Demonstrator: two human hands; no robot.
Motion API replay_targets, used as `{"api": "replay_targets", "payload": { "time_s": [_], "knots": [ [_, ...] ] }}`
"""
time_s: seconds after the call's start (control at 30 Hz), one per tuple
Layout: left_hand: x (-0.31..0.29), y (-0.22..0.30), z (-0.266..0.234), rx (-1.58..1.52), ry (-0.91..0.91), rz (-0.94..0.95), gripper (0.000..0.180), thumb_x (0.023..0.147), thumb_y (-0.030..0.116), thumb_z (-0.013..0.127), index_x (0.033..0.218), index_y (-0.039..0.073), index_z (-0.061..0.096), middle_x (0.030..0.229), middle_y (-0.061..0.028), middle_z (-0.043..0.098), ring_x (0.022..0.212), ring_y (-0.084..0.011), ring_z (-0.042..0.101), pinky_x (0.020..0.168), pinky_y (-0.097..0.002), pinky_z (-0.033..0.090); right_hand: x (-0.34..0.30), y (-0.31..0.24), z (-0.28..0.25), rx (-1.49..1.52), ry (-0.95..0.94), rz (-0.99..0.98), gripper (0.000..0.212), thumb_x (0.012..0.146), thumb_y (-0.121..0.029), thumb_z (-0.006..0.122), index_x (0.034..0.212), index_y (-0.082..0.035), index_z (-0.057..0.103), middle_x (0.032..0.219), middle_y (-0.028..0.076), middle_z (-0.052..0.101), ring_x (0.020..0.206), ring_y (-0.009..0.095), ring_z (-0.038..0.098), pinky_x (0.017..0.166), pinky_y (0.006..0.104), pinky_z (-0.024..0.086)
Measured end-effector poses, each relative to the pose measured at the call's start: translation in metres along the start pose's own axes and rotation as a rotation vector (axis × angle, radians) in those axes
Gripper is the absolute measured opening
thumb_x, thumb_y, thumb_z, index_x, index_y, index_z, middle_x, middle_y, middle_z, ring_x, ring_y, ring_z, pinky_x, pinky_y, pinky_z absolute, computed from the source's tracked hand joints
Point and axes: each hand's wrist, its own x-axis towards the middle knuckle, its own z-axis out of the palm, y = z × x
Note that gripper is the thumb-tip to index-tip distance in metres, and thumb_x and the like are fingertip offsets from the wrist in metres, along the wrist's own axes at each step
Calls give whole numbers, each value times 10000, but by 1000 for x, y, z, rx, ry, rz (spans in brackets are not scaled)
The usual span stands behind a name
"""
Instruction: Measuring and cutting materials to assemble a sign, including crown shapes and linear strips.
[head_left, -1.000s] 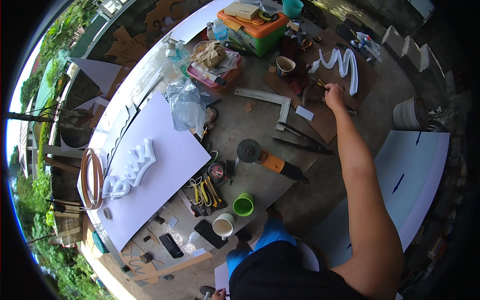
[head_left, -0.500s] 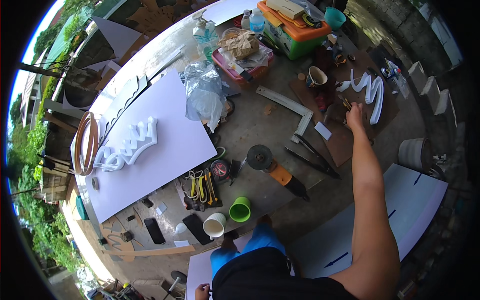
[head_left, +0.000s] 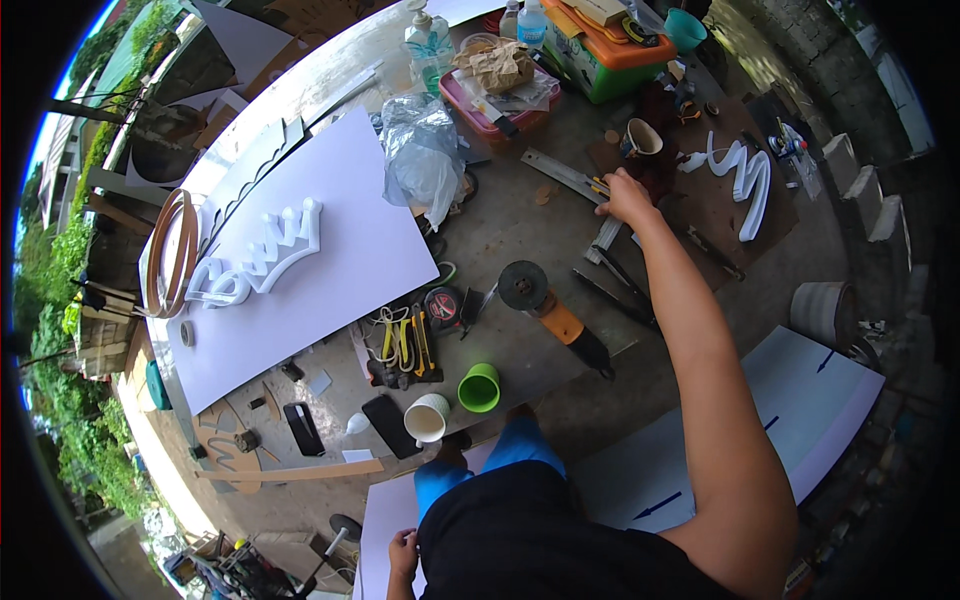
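My right hand [head_left: 628, 197] reaches across the table over a metal try square [head_left: 562, 172]. Its fingers are closed round a thin tool with a yellow end, whose kind I cannot make out. To its right, a white wavy letter strip [head_left: 750, 190] lies on a brown board [head_left: 775, 215], close to a paper cup [head_left: 641, 138]. My left hand [head_left: 403, 553] hangs low beside my body, away from the table. Its fingers are curled, and whatever may be in them is hidden. White raised lettering [head_left: 265, 262] rests on a white sheet [head_left: 350, 190] at the left.
An angle grinder [head_left: 560, 325] lies mid-table, near black tongs-like handles [head_left: 615, 300]. A white mug [head_left: 426, 419] and a green cup [head_left: 479, 388] stand at the near edge. Farther off are a plastic bag [head_left: 420, 160], a pink tub [head_left: 500, 120] and an orange-lidded box [head_left: 610, 60].
My right hand has moved left from the brown board to the try square, carrying the thin tool. My left hand is slightly higher in view, and the whole view has shifted a little.
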Motion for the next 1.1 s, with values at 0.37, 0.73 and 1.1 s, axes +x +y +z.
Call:
{"api": "replay_targets", "payload": {
  "time_s": [0.37, 0.73, 1.1],
  "knots": [
    [-32, -49, 28, -153, 91, -46, 272, 939, 172, 616, 1104, -37, 668, 830, -123, 697, 738, -153, 651, 648, -293, 521, 13, -32, -24, -114, 16, 32, 493, 711, -182, 822, 1142, -55, 621, 1105, 194, 695, 1083, 375, 647, 916, 471, 514],
    [-14, 0, 33, 47, 194, 202, 234, 918, 203, 646, 1075, 40, 705, 825, -122, 693, 705, -230, 659, 670, -365, 528, -29, -61, -103, -99, 307, -10, 387, 810, -217, 785, 1118, -40, 634, 1047, 203, 702, 1022, 409, 655, 874, 484, 518],
    [-62, 205, -38, -123, 765, 1188, 337, 974, 285, 556, 1211, 50, 600, 943, -102, 632, 932, -292, 601, 877, -424, 424, -305, -290, -97, 862, 109, -419, 226, 867, -132, 761, 942, -35, 572, 793, -33, 528, 744, 67, 494, 672, 244, 405]
  ]
}}
